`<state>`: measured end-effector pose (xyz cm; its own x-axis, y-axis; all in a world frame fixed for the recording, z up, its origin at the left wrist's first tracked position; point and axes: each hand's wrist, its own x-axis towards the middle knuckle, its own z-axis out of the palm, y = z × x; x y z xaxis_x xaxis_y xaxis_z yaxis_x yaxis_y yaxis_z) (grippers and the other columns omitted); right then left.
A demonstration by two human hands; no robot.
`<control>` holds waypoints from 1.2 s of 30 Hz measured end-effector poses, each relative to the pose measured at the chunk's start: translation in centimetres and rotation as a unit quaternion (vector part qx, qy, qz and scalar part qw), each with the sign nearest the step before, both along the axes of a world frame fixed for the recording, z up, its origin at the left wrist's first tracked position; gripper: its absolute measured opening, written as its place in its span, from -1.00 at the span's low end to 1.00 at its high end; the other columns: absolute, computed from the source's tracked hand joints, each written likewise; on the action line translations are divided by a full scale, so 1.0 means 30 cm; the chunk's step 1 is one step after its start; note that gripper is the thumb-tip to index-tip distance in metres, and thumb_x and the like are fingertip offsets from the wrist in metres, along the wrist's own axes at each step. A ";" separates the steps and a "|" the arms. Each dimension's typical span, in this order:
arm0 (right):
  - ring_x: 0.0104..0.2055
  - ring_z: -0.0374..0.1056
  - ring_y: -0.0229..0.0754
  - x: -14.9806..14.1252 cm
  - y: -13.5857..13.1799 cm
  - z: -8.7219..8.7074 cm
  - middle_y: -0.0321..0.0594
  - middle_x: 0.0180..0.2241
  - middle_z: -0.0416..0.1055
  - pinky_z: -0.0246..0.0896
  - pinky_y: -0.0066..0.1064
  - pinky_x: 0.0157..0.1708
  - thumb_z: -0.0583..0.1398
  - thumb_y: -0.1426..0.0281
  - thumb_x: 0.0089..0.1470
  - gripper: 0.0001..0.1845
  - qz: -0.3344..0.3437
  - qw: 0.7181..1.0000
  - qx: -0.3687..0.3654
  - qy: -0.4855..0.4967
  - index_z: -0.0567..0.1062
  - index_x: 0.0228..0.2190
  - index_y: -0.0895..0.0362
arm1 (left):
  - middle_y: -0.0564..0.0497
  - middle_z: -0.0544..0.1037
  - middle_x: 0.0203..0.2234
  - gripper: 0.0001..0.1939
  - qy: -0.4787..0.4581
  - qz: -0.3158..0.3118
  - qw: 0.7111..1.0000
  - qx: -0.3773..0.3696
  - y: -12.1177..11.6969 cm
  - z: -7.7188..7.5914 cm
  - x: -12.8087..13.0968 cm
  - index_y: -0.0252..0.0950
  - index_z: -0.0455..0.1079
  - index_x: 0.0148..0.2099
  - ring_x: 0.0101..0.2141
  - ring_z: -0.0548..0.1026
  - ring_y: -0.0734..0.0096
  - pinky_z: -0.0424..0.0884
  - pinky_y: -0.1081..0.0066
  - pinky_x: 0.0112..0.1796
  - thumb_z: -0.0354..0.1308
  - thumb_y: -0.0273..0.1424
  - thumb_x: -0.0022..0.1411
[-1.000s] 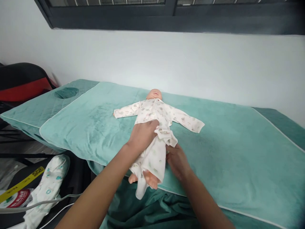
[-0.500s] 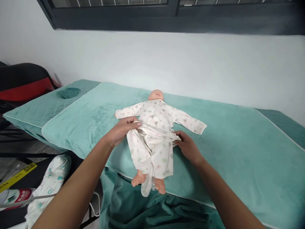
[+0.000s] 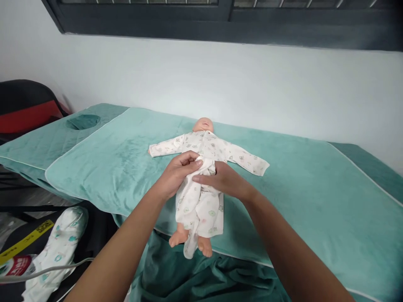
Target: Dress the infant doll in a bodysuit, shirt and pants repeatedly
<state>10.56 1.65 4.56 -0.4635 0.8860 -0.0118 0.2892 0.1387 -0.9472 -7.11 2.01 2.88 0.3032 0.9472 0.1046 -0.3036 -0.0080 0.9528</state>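
A baby doll point(image 3: 203, 125) lies on its back with its head towards the wall and both arms spread out. It wears white baby clothes point(image 3: 248, 161) with small prints, and its bare feet show at the bottom. At the doll's waist my left hand point(image 3: 181, 174) pinches a bunched fold of the clothes between thumb and fingers. My right hand point(image 3: 225, 179) grips the cloth from the other side, its thumb in front and its fingertips hidden. The two hands are close together over the doll's middle. A loose strip of cloth point(image 3: 190, 245) hangs between the feet.
The doll lies on a bed with a green cover point(image 3: 299, 201); a face hole point(image 3: 83, 121) is at its left end. On a black chair at lower left lie printed white cloth point(image 3: 64, 239), a bottle point(image 3: 20, 265) and a cable point(image 3: 47, 272). A black and red chair point(image 3: 28, 113) stands behind.
Both hands have moved inward, the right one further, from the sides of the waist to its middle. The waist cloth, earlier stretched wide, is now gathered between them.
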 end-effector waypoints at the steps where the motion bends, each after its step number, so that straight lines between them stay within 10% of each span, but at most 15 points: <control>1: -0.34 0.34 -0.22 -0.006 0.023 0.001 -0.30 -0.38 0.45 0.18 -0.41 -0.32 0.30 0.25 -0.06 -0.75 -0.012 0.999 -0.017 0.025 0.51 -0.36 0.16 | 0.09 0.47 -0.45 -0.81 0.003 0.019 1.000 0.001 0.003 0.005 -0.003 -0.29 0.45 -0.31 -0.41 0.40 0.52 0.29 0.54 -0.33 0.29 -0.28 0.13; 7: -0.58 0.16 -0.36 -0.023 0.125 -0.051 -0.44 -0.62 0.22 0.06 -0.52 -0.54 0.30 0.43 -0.17 -0.77 -0.057 0.945 -0.148 0.285 0.31 -0.58 0.13 | 0.01 0.53 -0.39 -0.73 0.106 -0.077 0.989 -0.061 0.000 -0.045 -0.080 -0.33 0.50 -0.26 -0.37 0.46 0.39 0.32 0.48 -0.33 0.32 -0.22 0.10; 10: -0.58 0.19 -0.35 -0.038 0.154 -0.078 -0.42 -0.63 0.24 0.13 -0.51 -0.53 0.31 0.34 -0.09 -0.75 -0.008 0.922 -0.184 0.340 0.33 -0.56 0.14 | -0.02 0.57 -0.38 -0.72 0.051 -0.022 0.995 -0.078 0.005 -0.073 -0.075 -0.33 0.50 -0.21 -0.35 0.49 0.36 0.37 0.44 -0.29 0.29 -0.22 0.13; 14: -0.38 0.39 -0.22 -0.042 0.182 -0.090 -0.24 -0.44 0.47 0.31 -0.42 -0.34 0.32 0.14 -0.02 -0.65 0.133 0.941 -0.210 0.227 0.49 -0.36 0.18 | 0.07 0.53 -0.48 -0.75 -0.042 0.141 0.986 -0.081 0.036 -0.075 -0.009 -0.29 0.45 -0.22 -0.52 0.43 0.49 0.36 0.50 -0.42 0.28 -0.24 0.12; 18: -0.41 0.40 -0.23 -0.025 0.204 -0.103 -0.24 -0.44 0.50 0.33 -0.42 -0.38 0.41 0.22 -0.13 -0.63 0.282 0.941 -0.176 0.066 0.54 -0.31 0.19 | 0.12 0.46 -0.57 -0.76 -0.010 0.163 0.981 -0.108 0.062 -0.073 0.004 -0.29 0.43 -0.30 -0.60 0.36 0.52 0.30 0.53 -0.53 0.32 -0.24 0.06; 25: -0.17 0.46 -0.10 -0.035 0.201 -0.190 -0.11 -0.21 0.53 0.36 -0.28 -0.14 0.29 0.10 0.03 -0.52 0.168 0.939 -0.198 0.228 0.53 -0.12 0.19 | -0.02 0.54 -0.51 -0.68 0.152 -0.078 0.979 -0.110 0.020 -0.119 -0.126 -0.38 0.50 -0.40 -0.48 0.45 0.38 0.35 0.47 -0.43 0.37 -0.19 0.01; 28: -0.10 0.44 -0.09 -0.036 0.192 -0.172 -0.15 -0.16 0.52 0.34 -0.28 -0.08 0.29 0.10 0.04 -0.51 0.167 0.954 -0.171 0.182 0.52 -0.08 0.15 | -0.01 0.56 -0.48 -0.68 0.047 0.010 0.989 -0.141 0.003 -0.131 -0.093 -0.34 0.50 -0.30 -0.47 0.48 0.35 0.39 0.43 -0.40 0.35 -0.18 0.03; 32: -0.06 0.42 -0.09 -0.020 0.173 -0.107 -0.24 -0.11 0.51 0.33 -0.32 -0.04 0.41 0.19 -0.15 -0.42 0.336 0.935 -0.110 0.017 0.52 -0.06 0.07 | 0.09 0.50 -0.59 -0.63 -0.029 0.174 0.971 -0.162 -0.004 -0.116 -0.017 -0.29 0.42 -0.36 -0.61 0.39 0.48 0.29 0.52 -0.57 0.39 -0.12 -0.05; 36: -0.04 0.42 -0.07 -0.025 0.148 -0.114 -0.22 -0.13 0.52 0.31 -0.29 -0.02 0.40 0.17 -0.14 -0.46 0.287 0.951 -0.102 0.051 0.53 -0.09 0.07 | 0.08 0.49 -0.60 -0.63 0.038 0.126 0.978 -0.163 -0.015 -0.085 -0.041 -0.31 0.44 -0.39 -0.56 0.41 0.46 0.32 0.52 -0.54 0.31 -0.08 0.06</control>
<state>9.79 6.11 1.14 -0.8784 0.4703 -0.0853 0.1264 0.0565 -0.9904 -8.34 1.56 0.32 0.0517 0.9720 -0.2292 -0.2588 0.2347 0.9370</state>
